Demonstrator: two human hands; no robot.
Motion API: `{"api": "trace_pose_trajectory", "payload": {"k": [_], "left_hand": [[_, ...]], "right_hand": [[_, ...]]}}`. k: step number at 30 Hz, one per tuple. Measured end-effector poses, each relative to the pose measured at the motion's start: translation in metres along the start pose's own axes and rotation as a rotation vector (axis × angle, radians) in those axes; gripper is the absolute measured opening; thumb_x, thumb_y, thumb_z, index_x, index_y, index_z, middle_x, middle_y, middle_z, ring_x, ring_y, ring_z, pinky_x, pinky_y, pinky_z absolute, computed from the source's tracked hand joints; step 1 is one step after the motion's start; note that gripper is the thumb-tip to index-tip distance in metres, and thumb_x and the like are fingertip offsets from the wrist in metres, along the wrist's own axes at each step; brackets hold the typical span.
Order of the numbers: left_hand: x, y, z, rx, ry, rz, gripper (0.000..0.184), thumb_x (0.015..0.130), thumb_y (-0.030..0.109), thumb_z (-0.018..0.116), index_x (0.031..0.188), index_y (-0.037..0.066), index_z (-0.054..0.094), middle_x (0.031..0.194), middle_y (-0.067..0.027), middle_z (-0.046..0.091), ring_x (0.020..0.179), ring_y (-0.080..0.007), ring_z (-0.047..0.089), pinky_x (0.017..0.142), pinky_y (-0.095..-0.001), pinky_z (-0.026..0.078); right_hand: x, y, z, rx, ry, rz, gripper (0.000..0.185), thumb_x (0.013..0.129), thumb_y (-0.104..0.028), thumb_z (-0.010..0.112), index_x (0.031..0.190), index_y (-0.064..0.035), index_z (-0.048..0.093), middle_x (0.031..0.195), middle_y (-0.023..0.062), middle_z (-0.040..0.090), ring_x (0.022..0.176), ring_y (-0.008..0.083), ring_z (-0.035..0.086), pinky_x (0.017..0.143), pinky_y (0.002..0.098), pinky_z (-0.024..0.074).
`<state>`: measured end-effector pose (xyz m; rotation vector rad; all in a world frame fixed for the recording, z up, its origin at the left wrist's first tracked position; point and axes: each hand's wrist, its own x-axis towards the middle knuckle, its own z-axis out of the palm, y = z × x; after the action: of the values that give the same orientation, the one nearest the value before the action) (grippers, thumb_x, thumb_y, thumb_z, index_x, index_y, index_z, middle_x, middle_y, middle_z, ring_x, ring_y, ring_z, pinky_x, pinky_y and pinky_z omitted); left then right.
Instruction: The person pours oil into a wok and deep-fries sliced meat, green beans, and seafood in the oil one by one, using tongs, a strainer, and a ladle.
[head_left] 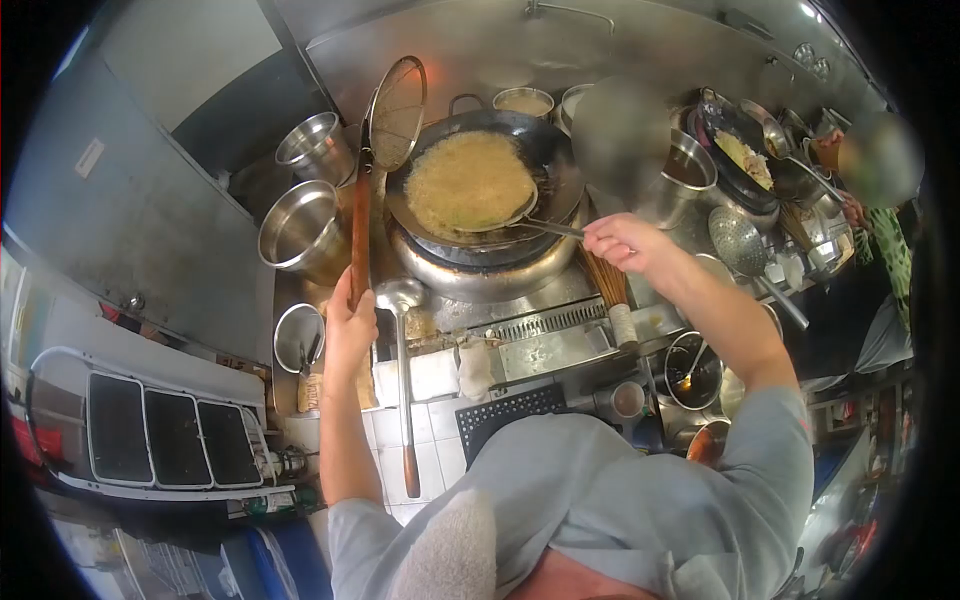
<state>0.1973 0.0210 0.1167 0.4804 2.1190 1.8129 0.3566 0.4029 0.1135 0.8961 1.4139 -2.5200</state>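
Observation:
My left hand (350,318) is closed round the wooden handle of a round wire-mesh strainer (397,112), raised upright by the wok's left edge. My right hand (622,243) grips the metal handle of a round-rimmed skimmer (533,203). The skimmer's head dips into the front right of the foaming, yellowish oil (465,175), which hides most of it. Something greenish shows near its rim. A large black wok (560,155) on a round steel burner (480,275) holds the oil. Below it, a ladle (402,300) with a wooden handle end lies between my arms.
Steel pots (300,225) stand left of the wok. A bamboo brush (608,285) is at the burner's right. Farther right are a pot of dark liquid (690,165), a perforated skimmer (738,242), and a second wok (712,120) with food. Another person's hand (855,210) shows at far right.

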Motion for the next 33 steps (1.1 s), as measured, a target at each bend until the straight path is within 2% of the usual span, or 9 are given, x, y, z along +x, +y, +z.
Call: {"api": "trace_pose_trajectory", "payload": {"k": [1, 7, 8, 12, 15, 21, 23, 29, 33], "left_hand": [[-0.002, 0.0, -0.001, -0.009, -0.003, -0.009, 0.044, 0.089, 0.007, 0.047, 0.133, 0.006, 0.041, 0.071, 0.0041, 0.044, 0.05, -0.0024, 0.038, 0.042, -0.0187, 0.031], [-0.002, -0.005, -0.004, -0.034, -0.009, -0.017, 0.045, 0.09, 0.007, 0.049, 0.134, 0.007, 0.04, 0.065, 0.0069, 0.04, 0.048, -0.0012, 0.034, 0.041, -0.0176, 0.027], [-0.001, -0.005, -0.004, -0.028, -0.004, -0.016, 0.045, 0.09, 0.006, 0.049, 0.133, 0.007, 0.04, 0.063, 0.0067, 0.04, 0.048, -0.0013, 0.035, 0.04, -0.0182, 0.027], [0.007, -0.015, -0.011, -0.052, -0.029, -0.022, 0.045, 0.089, 0.006, 0.049, 0.133, 0.006, 0.04, 0.061, 0.0069, 0.039, 0.046, -0.0018, 0.035, 0.04, -0.0192, 0.028], [0.008, -0.016, -0.017, -0.037, -0.027, -0.02, 0.044, 0.089, 0.006, 0.048, 0.133, 0.006, 0.041, 0.061, 0.0067, 0.039, 0.046, -0.0022, 0.035, 0.04, -0.0197, 0.028], [0.012, -0.024, -0.033, -0.024, -0.025, -0.016, 0.043, 0.088, 0.006, 0.048, 0.13, 0.007, 0.042, 0.062, 0.0059, 0.04, 0.047, -0.0024, 0.035, 0.04, -0.02, 0.028], [0.017, -0.031, -0.042, -0.039, -0.055, 0.019, 0.042, 0.088, 0.006, 0.048, 0.13, 0.007, 0.041, 0.063, 0.0059, 0.04, 0.047, -0.0023, 0.034, 0.04, -0.0202, 0.028], [0.012, -0.024, -0.046, -0.104, -0.124, -0.109, 0.041, 0.088, 0.004, 0.045, 0.129, 0.008, 0.039, 0.07, 0.0033, 0.044, 0.051, -0.0039, 0.038, 0.043, -0.0227, 0.033], [0.01, -0.03, -0.021, -0.276, -0.234, -0.191, 0.028, 0.087, -0.001, 0.045, 0.114, 0.01, 0.042, 0.074, 0.0009, 0.044, 0.052, -0.0048, 0.037, 0.042, -0.0212, 0.029]], "right_hand": [[0.006, 0.001, -0.001, 0.042, 0.017, 0.003, 0.007, 0.083, 0.006, 0.044, 0.089, 0.0043, 0.046, 0.073, 0.0095, 0.049, 0.044, 0.0047, 0.035, 0.031, 0.0172, 0.0224], [0.012, -0.015, -0.018, -0.433, 0.173, -0.171, 0.018, 0.081, 0.005, 0.046, 0.099, 0.0052, 0.046, 0.072, 0.0081, 0.05, 0.044, 0.0057, 0.036, 0.033, 0.0182, 0.0241], [0.021, -0.014, -0.025, -0.484, 0.103, -0.154, 0.027, 0.08, 0.005, 0.048, 0.107, 0.0057, 0.047, 0.07, 0.0057, 0.05, 0.045, 0.0051, 0.038, 0.033, 0.0192, 0.0246], [0.044, 0.011, -0.024, -0.408, 0.027, -0.184, 0.031, 0.082, 0.003, 0.048, 0.113, 0.0065, 0.048, 0.069, 0.004, 0.05, 0.045, 0.0039, 0.037, 0.033, 0.0182, 0.0249], [0.049, 0.04, -0.002, -0.262, 0.065, -0.245, 0.029, 0.083, 0.002, 0.048, 0.112, 0.0059, 0.048, 0.069, 0.0037, 0.049, 0.045, 0.0037, 0.037, 0.033, 0.0172, 0.0244], [0.057, 0.067, 0.018, 0.028, -0.078, -0.247, 0.026, 0.084, 0.005, 0.045, 0.11, 0.0061, 0.045, 0.073, 0.005, 0.049, 0.046, 0.0023, 0.035, 0.031, 0.0158, 0.0238], [0.059, 0.07, 0.014, 0.009, -0.081, -0.242, 0.032, 0.084, 0.005, 0.044, 0.116, 0.0067, 0.043, 0.074, 0.0056, 0.049, 0.046, 0.0023, 0.035, 0.032, 0.0157, 0.0236], [0.004, 0.056, 0.028, -0.104, 0.053, -0.273, 0.045, 0.083, 0.005, 0.044, 0.127, 0.0074, 0.038, 0.074, 0.0058, 0.049, 0.046, 0.004, 0.036, 0.031, 0.0167, 0.024], [-0.025, 0.034, 0.029, -0.279, 0.137, -0.322, 0.046, 0.081, 0.004, 0.045, 0.127, 0.0066, 0.041, 0.073, 0.0053, 0.05, 0.046, 0.0054, 0.038, 0.032, 0.0177, 0.026]]}}
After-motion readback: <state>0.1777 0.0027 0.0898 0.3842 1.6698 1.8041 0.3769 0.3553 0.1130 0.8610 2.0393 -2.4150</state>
